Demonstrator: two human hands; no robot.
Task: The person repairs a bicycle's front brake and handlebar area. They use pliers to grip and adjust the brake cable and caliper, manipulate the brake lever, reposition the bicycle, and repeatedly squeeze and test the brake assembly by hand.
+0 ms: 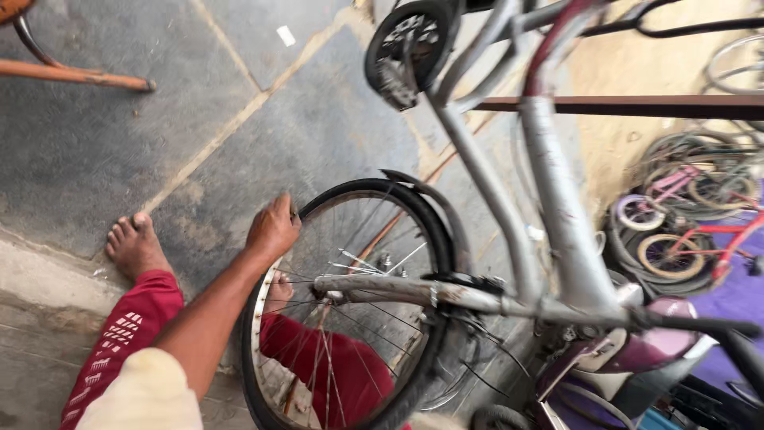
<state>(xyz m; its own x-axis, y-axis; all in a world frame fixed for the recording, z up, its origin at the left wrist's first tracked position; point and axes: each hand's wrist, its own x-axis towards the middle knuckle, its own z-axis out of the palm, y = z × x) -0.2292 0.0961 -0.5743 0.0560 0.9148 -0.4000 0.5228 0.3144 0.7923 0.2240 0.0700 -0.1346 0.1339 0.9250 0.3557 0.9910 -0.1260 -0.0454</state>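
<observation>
My left hand (273,228) reaches out from a cream sleeve and closes over the top left of a bicycle wheel (414,239), with the fingers on the black tyre beside the rim. The wheel has thin steel spokes and a black mudguard (434,203) over it. It belongs to a silver bicycle frame (557,215) that slants across the view. The chain ring and pedal (402,52) sit high up. My right hand is out of view. My bare left foot (135,245) rests on the stone floor, and my other foot (278,291) shows through the spokes. I wear red trousers.
Small pink and red children's bicycles (692,215) and stacked tyres (637,267) crowd the right side. A brown metal bar (637,105) runs across behind the frame. An orange rod (72,76) lies at the top left. A purple seat (660,342) sits at the lower right.
</observation>
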